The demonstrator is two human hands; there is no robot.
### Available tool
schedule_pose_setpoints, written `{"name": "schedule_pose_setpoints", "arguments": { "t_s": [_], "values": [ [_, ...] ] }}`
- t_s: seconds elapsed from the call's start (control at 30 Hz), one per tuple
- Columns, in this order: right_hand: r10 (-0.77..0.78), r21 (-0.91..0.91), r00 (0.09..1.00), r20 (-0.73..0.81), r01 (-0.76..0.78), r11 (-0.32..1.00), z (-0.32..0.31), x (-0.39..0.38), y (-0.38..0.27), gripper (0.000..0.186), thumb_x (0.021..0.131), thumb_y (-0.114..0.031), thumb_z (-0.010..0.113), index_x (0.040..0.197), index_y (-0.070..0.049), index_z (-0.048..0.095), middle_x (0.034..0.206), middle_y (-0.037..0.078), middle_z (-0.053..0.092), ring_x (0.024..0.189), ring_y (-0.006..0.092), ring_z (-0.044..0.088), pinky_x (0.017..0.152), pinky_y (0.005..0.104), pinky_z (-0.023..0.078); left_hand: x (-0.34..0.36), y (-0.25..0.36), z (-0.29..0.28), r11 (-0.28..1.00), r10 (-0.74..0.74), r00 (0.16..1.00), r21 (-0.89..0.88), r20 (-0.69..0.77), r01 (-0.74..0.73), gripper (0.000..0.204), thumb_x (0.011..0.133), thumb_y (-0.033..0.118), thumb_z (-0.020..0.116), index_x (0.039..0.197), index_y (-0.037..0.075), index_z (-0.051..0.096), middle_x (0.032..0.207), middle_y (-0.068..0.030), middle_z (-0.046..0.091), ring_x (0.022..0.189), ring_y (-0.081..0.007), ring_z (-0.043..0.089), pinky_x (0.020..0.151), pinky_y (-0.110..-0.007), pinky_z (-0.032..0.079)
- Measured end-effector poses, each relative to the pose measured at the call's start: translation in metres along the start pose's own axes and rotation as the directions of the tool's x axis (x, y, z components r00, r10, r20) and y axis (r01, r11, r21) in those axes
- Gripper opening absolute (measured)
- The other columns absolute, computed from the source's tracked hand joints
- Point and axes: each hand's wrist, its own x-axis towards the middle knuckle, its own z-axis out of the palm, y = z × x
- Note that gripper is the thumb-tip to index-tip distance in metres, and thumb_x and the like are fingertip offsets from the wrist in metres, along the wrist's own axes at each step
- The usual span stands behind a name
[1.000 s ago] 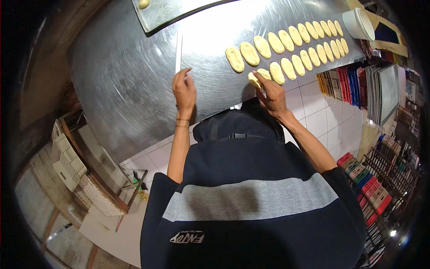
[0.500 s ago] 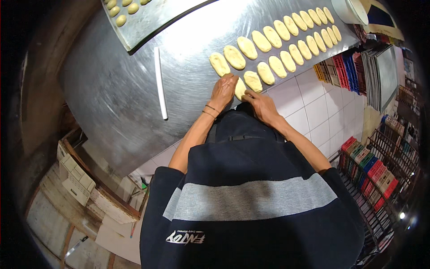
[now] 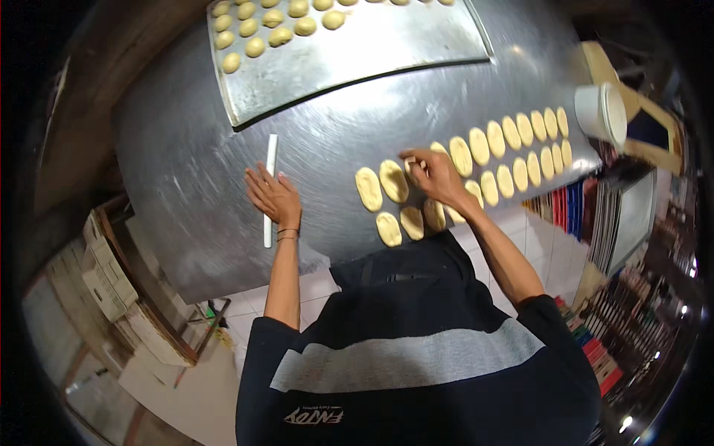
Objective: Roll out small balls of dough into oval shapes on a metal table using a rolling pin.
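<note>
My left hand (image 3: 274,195) lies palm down over a thin white rod (image 3: 268,230), its fingers spread and not wrapped round it. My right hand (image 3: 440,178) is over the two rows of flattened oval dough pieces, fingers curled in and pointing left. Whatever is between its fingertips, if anything, is hidden. Nearest to it on the left is an oval dough piece (image 3: 394,181) with a dented middle; another dough piece (image 3: 369,189) ends the far row. In the near row, a dough piece (image 3: 388,229) sits at the left end. My right hand partly covers some pieces.
Behind the rows, a metal tray (image 3: 349,63) with several round dough balls (image 3: 255,47) rests on the steel table (image 3: 186,215). A white bucket (image 3: 595,111) stands at the table's right end. Crates and stacked trays (image 3: 613,208) are beyond the right edge.
My left hand has left the dough and moved left onto the white rod. My right hand has shifted up among the dough pieces. The view has shifted, showing more of the tray.
</note>
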Motion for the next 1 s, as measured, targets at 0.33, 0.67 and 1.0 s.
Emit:
{"name": "schedule_pose_setpoints", "arguments": {
  "t_s": [0.33,0.67,1.0],
  "values": [
    [-0.635,-0.479,0.759,-0.146,0.507,0.716,0.008,0.369,-0.042,0.045,0.092,-0.024,0.071,0.137,-0.015,0.069,0.13,0.018,0.071,0.121,0.0381,0.064,0.101,0.0558,0.053,0.002,0.0,0.014,0.976,-0.146,0.989,-0.159,0.025,0.148,0.055,0.101,0.021,0.052,0.154,0.007,0.053,0.165,-0.0214,0.045,0.153,-0.0382,0.042,0.126,-0.051,0.03],
    [-0.298,-0.059,0.939,-0.171,0.292,0.955,0.068,0.29,-0.09,0.035,0.086,-0.027,0.078,0.11,-0.001,0.071,0.086,0.02,0.074,0.078,0.033,0.073,0.074,0.0439,0.057,0.0,-0.003,0.016,0.98,-0.116,0.993,-0.161,0.029,0.12,0.058,0.1,0.023,0.053,0.156,0.008,0.051,0.167,-0.0214,0.043,0.155,-0.0359,0.04,0.127,-0.049,0.028],
    [-0.319,-0.014,0.88,0.353,0.345,0.938,0.187,-0.029,-0.045,0.044,0.089,-0.003,0.069,0.131,-0.006,0.055,0.095,0.023,0.069,0.084,0.0441,0.068,0.072,0.0481,0.053,-0.006,-0.012,0.002,0.995,-0.011,0.998,-0.096,0.069,0.018,0.04,0.106,0.021,0.061,0.145,0.014,0.057,0.125,-0.01,0.062,0.112,-0.0283,0.06,0.097,-0.045,0.046]
  ]
}}
